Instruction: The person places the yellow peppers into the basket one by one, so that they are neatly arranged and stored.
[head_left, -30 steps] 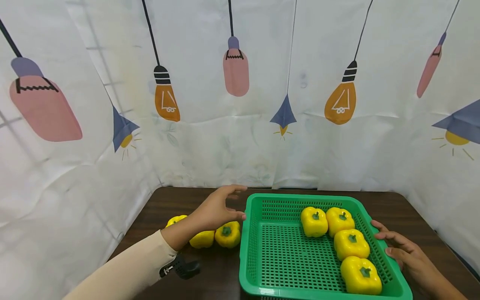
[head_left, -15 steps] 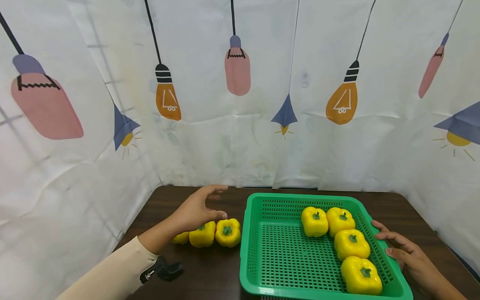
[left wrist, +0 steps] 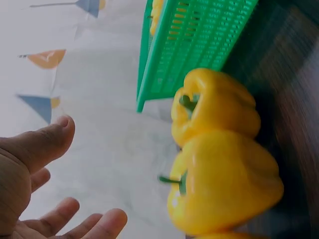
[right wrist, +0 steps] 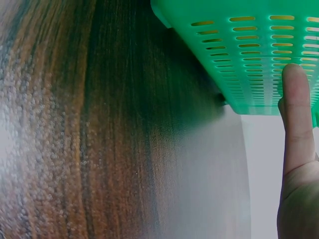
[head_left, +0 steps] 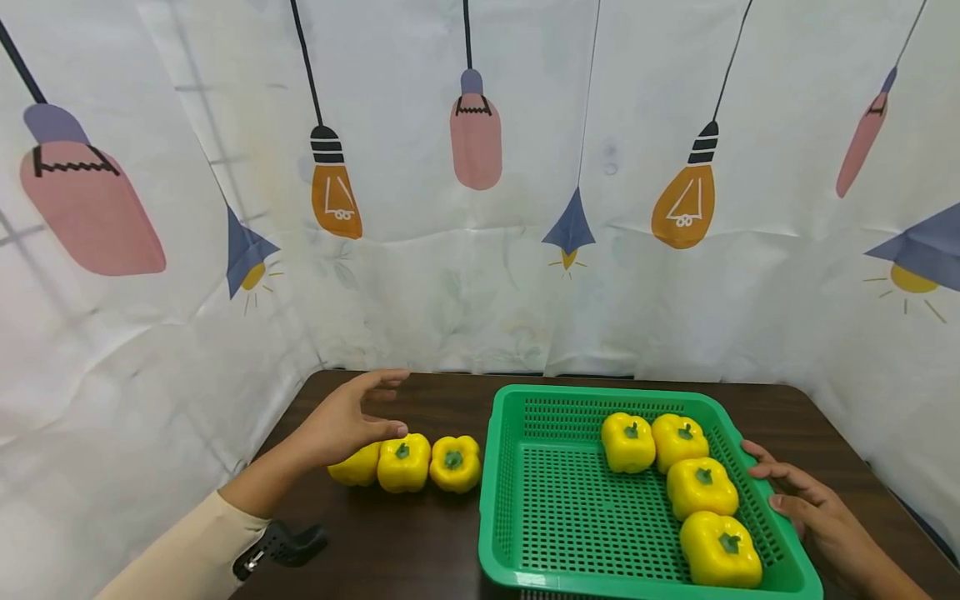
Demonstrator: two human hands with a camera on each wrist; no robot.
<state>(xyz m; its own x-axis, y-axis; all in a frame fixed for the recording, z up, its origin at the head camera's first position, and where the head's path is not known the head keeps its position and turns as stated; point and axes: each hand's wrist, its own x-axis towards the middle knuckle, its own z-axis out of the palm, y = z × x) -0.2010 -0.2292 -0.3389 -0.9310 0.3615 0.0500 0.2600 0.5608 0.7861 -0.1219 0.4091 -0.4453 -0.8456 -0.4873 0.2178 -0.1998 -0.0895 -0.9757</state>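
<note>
My left hand (head_left: 341,423) hovers with its fingers spread, holding nothing, over the left end of a row of yellow bell peppers. In that row are a left pepper (head_left: 355,467), partly behind the hand, a middle pepper (head_left: 405,465) and a right pepper (head_left: 456,467) beside the basket. In the left wrist view, thumb and fingers stand apart from the nearest bell pepper (left wrist: 224,181). A green perforated basket (head_left: 592,521) holds several yellow bell peppers (head_left: 703,487) along its right side. My right hand (head_left: 813,508) rests with extended fingers against the basket's right outer wall.
Everything stands on a dark wood-grain table (head_left: 405,554). A white curtain (head_left: 480,308) printed with lamps hangs behind and at both sides. A black strap device (head_left: 277,546) sits on the left wrist.
My left hand has drawn back leftward from the basket's left rim to above the row's left end, uncovering the middle and right peppers. The right hand stays at the basket.
</note>
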